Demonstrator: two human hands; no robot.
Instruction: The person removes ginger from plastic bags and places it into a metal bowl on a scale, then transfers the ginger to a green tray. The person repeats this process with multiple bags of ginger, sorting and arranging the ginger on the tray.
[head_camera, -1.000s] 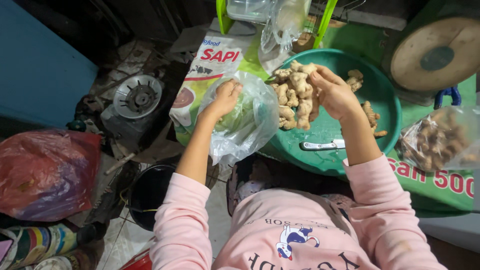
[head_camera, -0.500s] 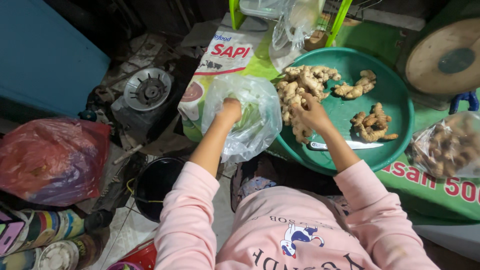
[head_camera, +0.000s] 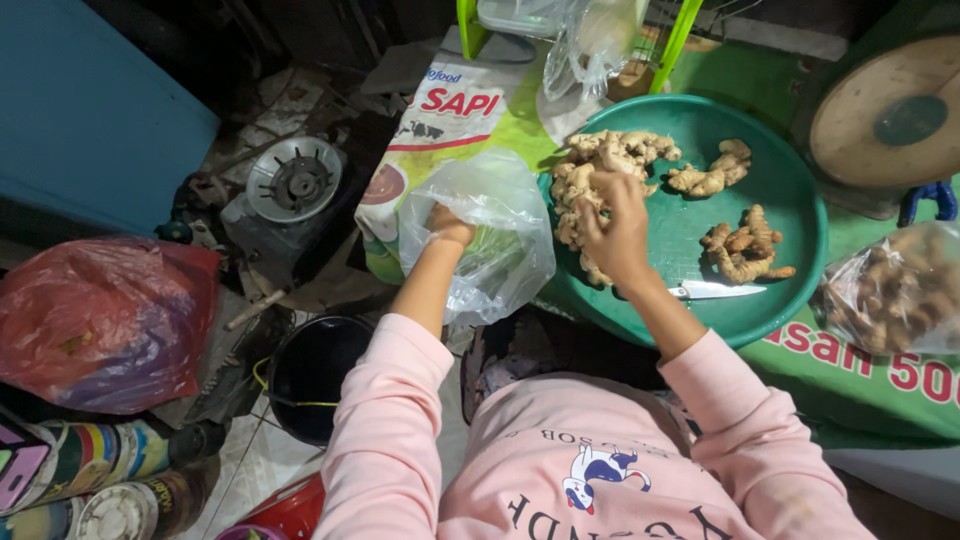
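Note:
A round green tray (head_camera: 790, 200) holds a heap of pale ginger roots (head_camera: 600, 160) on its left side and two smaller clusters further right. My right hand (head_camera: 612, 230) lies on the heap, fingers curled around a piece of ginger. My left hand (head_camera: 447, 222) is tucked into the mouth of a clear plastic bag (head_camera: 490, 245) and holds it up beside the tray's left rim. A small knife (head_camera: 715, 290) rests on the tray near my right wrist.
A wooden-topped scale (head_camera: 890, 125) stands at the back right, with a clear bag of roots (head_camera: 895, 290) below it. A printed sack (head_camera: 440, 120) lies behind the bag. A stove burner (head_camera: 293, 180), black bucket (head_camera: 310, 375) and red bag (head_camera: 100, 320) crowd the floor on the left.
My right hand pulled back from the far side of the ginger heap to its near side. The left hand with the bag has dropped slightly lower and stays beside the tray.

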